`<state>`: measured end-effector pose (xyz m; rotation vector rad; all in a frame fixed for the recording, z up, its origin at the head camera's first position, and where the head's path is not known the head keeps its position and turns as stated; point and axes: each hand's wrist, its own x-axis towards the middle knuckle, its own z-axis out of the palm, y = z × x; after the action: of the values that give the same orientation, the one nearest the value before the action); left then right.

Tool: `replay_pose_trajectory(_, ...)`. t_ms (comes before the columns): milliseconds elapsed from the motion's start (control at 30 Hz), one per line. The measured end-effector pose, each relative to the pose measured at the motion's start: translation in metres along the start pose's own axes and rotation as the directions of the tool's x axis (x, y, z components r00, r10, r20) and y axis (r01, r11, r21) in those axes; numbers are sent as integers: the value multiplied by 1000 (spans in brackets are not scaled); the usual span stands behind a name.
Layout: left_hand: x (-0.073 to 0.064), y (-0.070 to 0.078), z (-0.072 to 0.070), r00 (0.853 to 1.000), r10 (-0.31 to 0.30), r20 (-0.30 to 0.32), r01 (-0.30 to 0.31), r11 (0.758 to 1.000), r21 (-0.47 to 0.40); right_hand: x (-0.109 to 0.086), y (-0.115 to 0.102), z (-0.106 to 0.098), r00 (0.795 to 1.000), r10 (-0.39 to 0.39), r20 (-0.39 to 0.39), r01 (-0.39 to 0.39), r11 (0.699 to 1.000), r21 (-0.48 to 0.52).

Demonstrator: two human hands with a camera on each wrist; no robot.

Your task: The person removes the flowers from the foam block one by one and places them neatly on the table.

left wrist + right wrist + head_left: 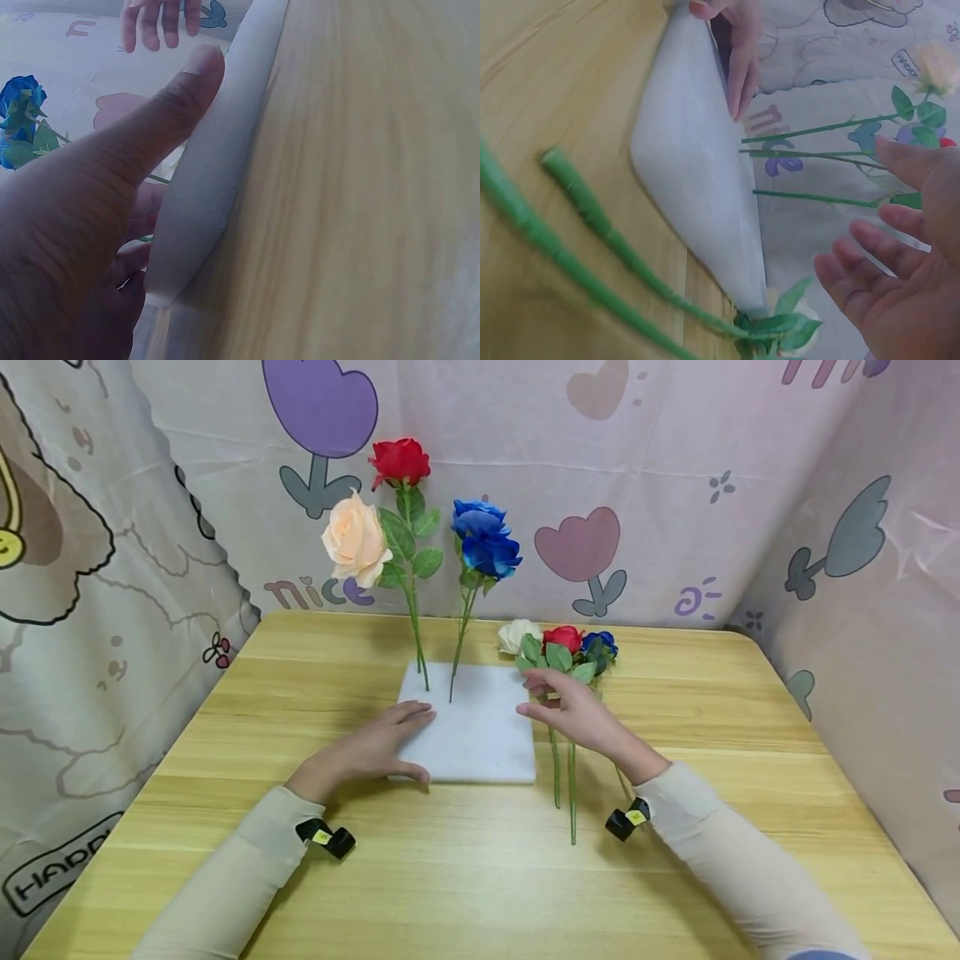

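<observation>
A white foam-like block (pixel 480 735) lies on the table. My left hand (pixel 375 743) rests on its left side, fingers fairly straight over the top and thumb (pixel 161 112) along the front edge. Upright from the block's back part stand a peach rose (pixel 356 539), a red rose (pixel 401 462) and overlapping blue rose blooms (pixel 487 539). My right hand (pixel 581 714) hovers by the block's right edge with fingers spread and nothing between them. Beneath and behind it lie a white rose (pixel 519 636), a red rose (pixel 562 638) and a blue rose (pixel 600 642).
The wooden table (pixel 450 877) reaches back to a printed cloth backdrop (pixel 675 460), with cloth at both sides too. Green stems (pixel 573 793) of the lying roses point toward the front, right of the block. Small black wrist cameras (pixel 628 820) sit at both cuffs.
</observation>
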<state>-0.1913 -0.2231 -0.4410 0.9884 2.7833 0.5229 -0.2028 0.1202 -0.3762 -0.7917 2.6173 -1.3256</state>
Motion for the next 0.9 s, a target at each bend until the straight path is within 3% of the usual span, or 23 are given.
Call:
replay_pose_trajectory(400,-1,1,2,1000,-15,2,15,1000,-15,26,-2,18,999,36,-14,-35,998,58)
replay_pose_trajectory(900,-1,2,-1,1000,-14,-2,14,999,-31,53,-7,41,999,22,-32,-17,988,155)
